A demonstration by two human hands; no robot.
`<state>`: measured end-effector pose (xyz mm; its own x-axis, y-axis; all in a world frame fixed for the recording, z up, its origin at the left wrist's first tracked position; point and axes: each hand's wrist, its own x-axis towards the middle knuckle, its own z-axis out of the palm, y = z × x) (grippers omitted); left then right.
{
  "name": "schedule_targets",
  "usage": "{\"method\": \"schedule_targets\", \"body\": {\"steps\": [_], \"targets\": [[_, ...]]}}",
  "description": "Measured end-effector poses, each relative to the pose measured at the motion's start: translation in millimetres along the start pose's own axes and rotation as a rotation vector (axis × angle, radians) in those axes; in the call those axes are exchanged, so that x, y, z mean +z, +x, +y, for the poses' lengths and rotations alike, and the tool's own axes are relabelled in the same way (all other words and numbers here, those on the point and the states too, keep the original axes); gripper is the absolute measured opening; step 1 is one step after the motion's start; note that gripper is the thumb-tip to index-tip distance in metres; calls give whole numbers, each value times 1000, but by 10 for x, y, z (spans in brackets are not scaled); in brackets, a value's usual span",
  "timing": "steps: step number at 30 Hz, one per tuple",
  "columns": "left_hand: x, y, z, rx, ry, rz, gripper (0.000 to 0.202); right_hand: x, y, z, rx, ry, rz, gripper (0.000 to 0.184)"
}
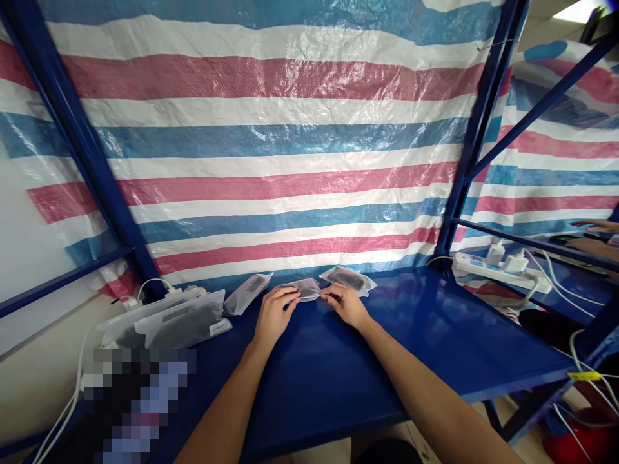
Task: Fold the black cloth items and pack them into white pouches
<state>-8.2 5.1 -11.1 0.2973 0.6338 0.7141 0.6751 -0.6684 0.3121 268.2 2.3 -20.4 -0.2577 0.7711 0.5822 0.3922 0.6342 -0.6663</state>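
Observation:
On the blue table, a small frosted plastic bag with something grey and flat inside lies between my two hands. My left hand grips its left side, fingers over the top and thumb at the near edge. At the bag's right end, my right hand pinches a corner between thumb and fingertips. Just behind the right hand is another frosted bag with a dark flat item in it. A third such bag leans to the left of my left hand. What exactly the bags contain is too blurred to tell.
Larger frosted bags with dark contents stand at the table's left, beside white plugs and cables. A striped tarp hangs behind, between blue metal posts. To the right are a white power strip and another person's hand.

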Motion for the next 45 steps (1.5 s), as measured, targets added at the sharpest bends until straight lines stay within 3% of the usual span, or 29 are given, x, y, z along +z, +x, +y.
{"method": "schedule_targets", "body": {"steps": [4,8,11,14,20,25,29,35,45], "targets": [[-29,-22,-116,-101,46,72,25,-12,43,171,149,63,90,30],[-22,-45,-228,-207,-75,131,23,-15,66,295,251,89,146,35],[13,-41,-195,-277,-198,134,23,-31,46,246,248,56,157,35],[38,-32,-79,-301,-313,108,28,-30,3,90,140,-54,147,39],[65,-55,111,-230,-424,-49,28,153,-84,-235,-16,10,-45,42],[113,-69,147,-146,-404,-98,37,287,-107,-285,-13,71,-127,33],[135,-83,156,-121,-414,-135,44,290,-105,-270,-6,27,-148,27],[145,-69,241,-83,-406,-108,36,213,-67,-276,-18,-71,-140,17],[147,-14,375,-103,-430,-97,18,227,-40,-219,-10,-189,-77,16]]}}
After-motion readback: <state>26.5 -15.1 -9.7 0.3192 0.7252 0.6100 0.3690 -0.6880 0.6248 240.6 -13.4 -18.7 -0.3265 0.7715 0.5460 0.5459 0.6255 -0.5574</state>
